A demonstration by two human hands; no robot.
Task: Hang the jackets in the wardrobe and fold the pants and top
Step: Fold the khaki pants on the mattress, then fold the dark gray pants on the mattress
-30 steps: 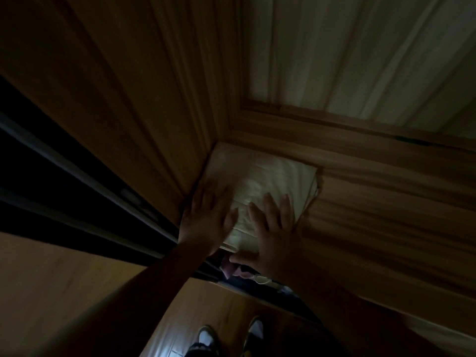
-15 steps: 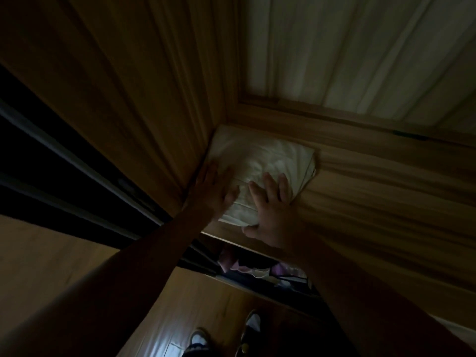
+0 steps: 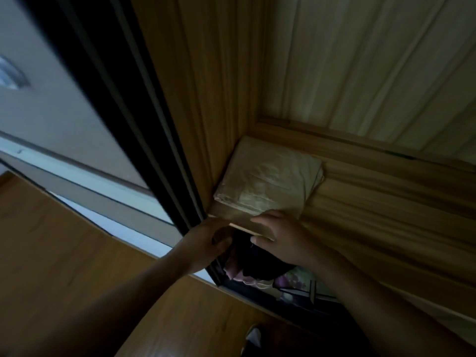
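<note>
The folded garment lies just beyond your fingertips, tucked flat into the shelf corner against the side wall. It looks placed, so what remains here is probably a last tidy. If you touch it, press down with straight fingers from the near edge rather than tugging, so the folds don't slide open, and keep that edge back from the shelf lip. Your right hand rests at the lip with its fingers straight and relaxed, the tips touching or just short of the garment, gripping nothing. Your left hand sits beside it, fingers loosely curled, holding nothing I can make out. Dark clothes hang below both wrists.
</note>
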